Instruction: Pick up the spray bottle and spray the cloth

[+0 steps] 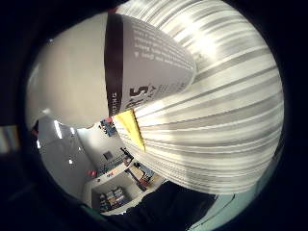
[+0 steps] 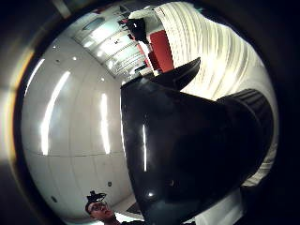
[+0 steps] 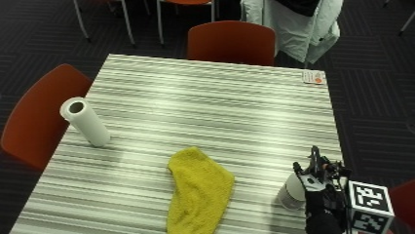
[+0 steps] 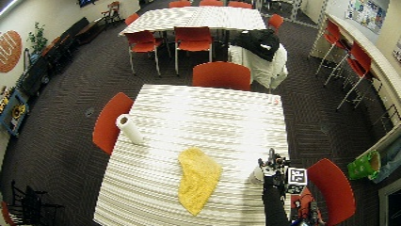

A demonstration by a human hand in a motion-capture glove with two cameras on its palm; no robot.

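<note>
Now one spray bottle [image 3: 291,193], one cloth [image 3: 197,189], right hand [image 3: 315,183] gripping bottle.

Striped grey-and-white table [image 3: 214,102] bearing a paper towel roll [image 3: 85,121] upright near one long edge, a crumpled yellow cloth [image 3: 198,190] toward the middle, a white spray bottle [image 3: 292,194] beside it, and a small card [image 3: 313,77] at a far corner.
</note>
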